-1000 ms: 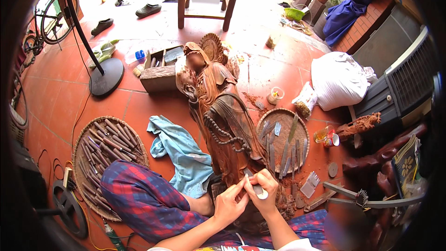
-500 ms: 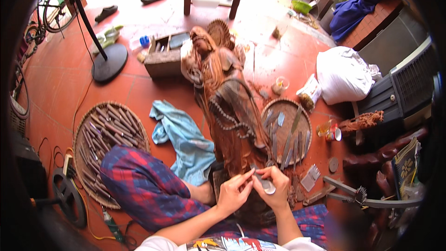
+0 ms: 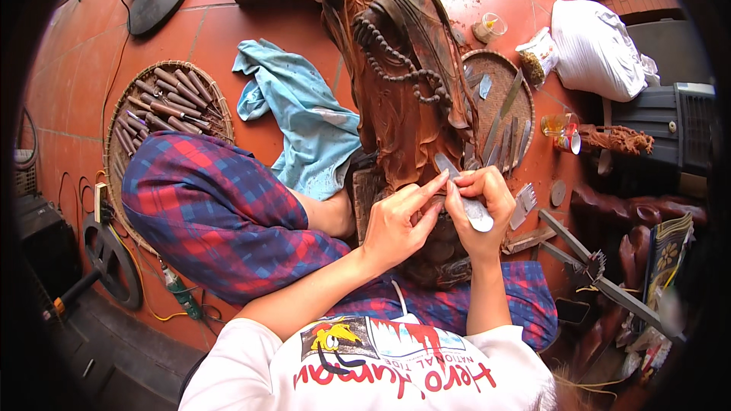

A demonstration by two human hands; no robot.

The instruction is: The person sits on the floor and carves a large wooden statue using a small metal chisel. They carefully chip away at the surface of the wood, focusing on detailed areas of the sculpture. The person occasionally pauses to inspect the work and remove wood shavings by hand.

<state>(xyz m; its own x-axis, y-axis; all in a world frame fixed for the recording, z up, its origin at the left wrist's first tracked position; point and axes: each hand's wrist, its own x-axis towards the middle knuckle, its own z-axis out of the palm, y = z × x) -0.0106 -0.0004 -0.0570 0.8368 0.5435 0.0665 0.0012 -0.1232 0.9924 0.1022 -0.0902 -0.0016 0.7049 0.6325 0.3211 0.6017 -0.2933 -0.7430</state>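
In my right hand (image 3: 487, 205) is a flat grey metal file (image 3: 478, 215) with a rounded end; the thumb and curled fingers close on it. Its far end points up and left, against the foot of a carved reddish-brown wooden statue (image 3: 403, 122). My left hand (image 3: 400, 221) is beside it, index finger stretched out with the tip at the file, thumb apart. The statue lies with its base toward me, a carved bead string down its robe and its upper part cut off by the frame. My fingers hide part of the statue's base.
A round basket (image 3: 114, 171) of wooden-handled carving tools stands left, by my knee. A blue cloth (image 3: 304, 125) lies beside the statue. To the right are a woven tray (image 3: 487, 68) of flat files, a glass jar (image 3: 560, 123), a white sack (image 3: 598, 49) and a grey metal clamp (image 3: 598, 266).
The view has tilted down, so the statue's head has left the frame and my shirt shows more. My left fingers have opened from a pinch; the right hand still grips the file.
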